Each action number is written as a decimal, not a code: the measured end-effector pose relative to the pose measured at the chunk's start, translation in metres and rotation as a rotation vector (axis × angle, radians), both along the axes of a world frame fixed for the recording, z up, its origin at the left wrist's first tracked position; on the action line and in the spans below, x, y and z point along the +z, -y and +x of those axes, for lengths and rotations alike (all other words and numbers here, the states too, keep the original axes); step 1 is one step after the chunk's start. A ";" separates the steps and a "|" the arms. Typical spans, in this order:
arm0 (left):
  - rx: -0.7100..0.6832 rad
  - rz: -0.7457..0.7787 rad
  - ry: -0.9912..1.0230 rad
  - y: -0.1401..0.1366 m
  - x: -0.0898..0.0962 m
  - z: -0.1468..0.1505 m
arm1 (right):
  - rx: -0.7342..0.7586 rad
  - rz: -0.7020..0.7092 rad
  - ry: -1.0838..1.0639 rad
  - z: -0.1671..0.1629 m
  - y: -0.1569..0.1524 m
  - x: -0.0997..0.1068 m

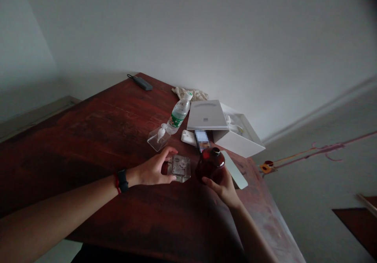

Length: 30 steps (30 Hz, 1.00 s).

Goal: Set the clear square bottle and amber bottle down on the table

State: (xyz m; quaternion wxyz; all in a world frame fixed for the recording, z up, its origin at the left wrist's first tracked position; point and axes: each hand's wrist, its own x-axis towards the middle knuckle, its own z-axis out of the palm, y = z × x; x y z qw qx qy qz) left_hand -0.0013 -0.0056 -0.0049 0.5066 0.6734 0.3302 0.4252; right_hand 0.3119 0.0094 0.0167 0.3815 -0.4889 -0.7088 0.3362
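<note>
Two hands on the dark red table (88,137), both ours: left hand (153,170) with a black band at the wrist curls around a clear square stopper (179,168), thumb at the near edge and fingers arched over the far side, pinching it while it rests on the wood; right hand (225,187) cups a dark red glass bottle (209,165) from below and behind, fingers wrapped on its lower body, neck open and uncapped, bottle upright, seemingly on the table, just beside the stopper, nearly touching it. We judge both pieces to be glass: rigid, fairly heavy for their size, smooth and slippery, prone to chip if knocked together, so we would take the bottle around its broad belly and the stopper by its flat side faces, not the corners. Behind them, well apart from our hands: a clear pump dispenser (159,136) lying tilted, a plastic water bottle (178,114) with a green label leaning, a white box (235,135) with its lid (206,114) propped open, a white flat strip (235,170) near the table's right edge, a crumpled cloth (194,94), and a dark grey pouch (141,82) at the far corner. Lighting is dim; finer detail on the stopper we cannot tell
</note>
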 end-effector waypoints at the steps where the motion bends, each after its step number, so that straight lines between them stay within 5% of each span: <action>1: 0.007 0.000 -0.009 0.001 0.001 0.000 | -0.022 0.014 -0.022 -0.002 0.000 -0.002; 17: -0.025 -0.059 -0.102 0.000 0.013 -0.003 | -0.027 -0.155 -0.151 0.001 0.013 -0.005; 30: -0.007 -0.065 -0.100 0.000 0.017 -0.002 | -0.014 -0.132 -0.103 -0.002 0.015 -0.007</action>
